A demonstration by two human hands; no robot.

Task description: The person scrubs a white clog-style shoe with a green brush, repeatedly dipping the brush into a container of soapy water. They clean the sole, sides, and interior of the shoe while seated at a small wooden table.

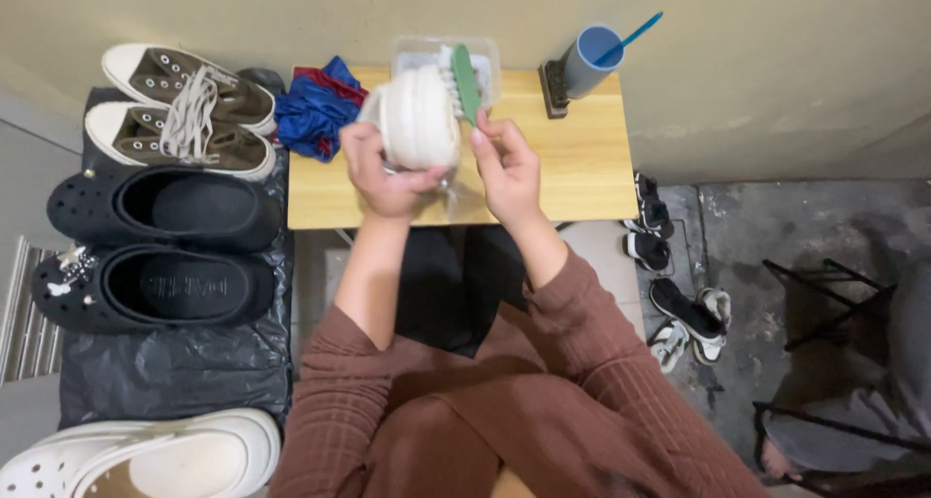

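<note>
Held up above the small wooden desk (pixel 582 159): a white shoe (pixel 419 118), sole edge turned toward the camera, likely so the rubber side faces the bristles. Left hand (pixel 383 168) wrapped round the lower part of the shoe, fingers curled tight underneath, bracing it. Right hand (pixel 506 168) pinching the handle of a green brush (pixel 465 79), bristles laid against the shoe's right flank, angled as if for scrubbing along the sole. Just behind the shoe, a clear plastic tub (pixel 485 57) at the desk's back edge, within easy dipping reach. Blue cup (pixel 590 60) with a blue stick in it at the far right corner, a dark brush block (pixel 553 91) leaning beside it. Crumpled blue and red cloth (pixel 315 110) at the left corner, close to hand. On the floor to the left, lined up on black plastic sheeting (pixel 175 362): olive sneakers (pixel 184 110) with laces loosened, black clogs (pixel 155 246), a white clog (pixel 145 459). Small sandals (pixel 679 304) scattered on the right.
</note>
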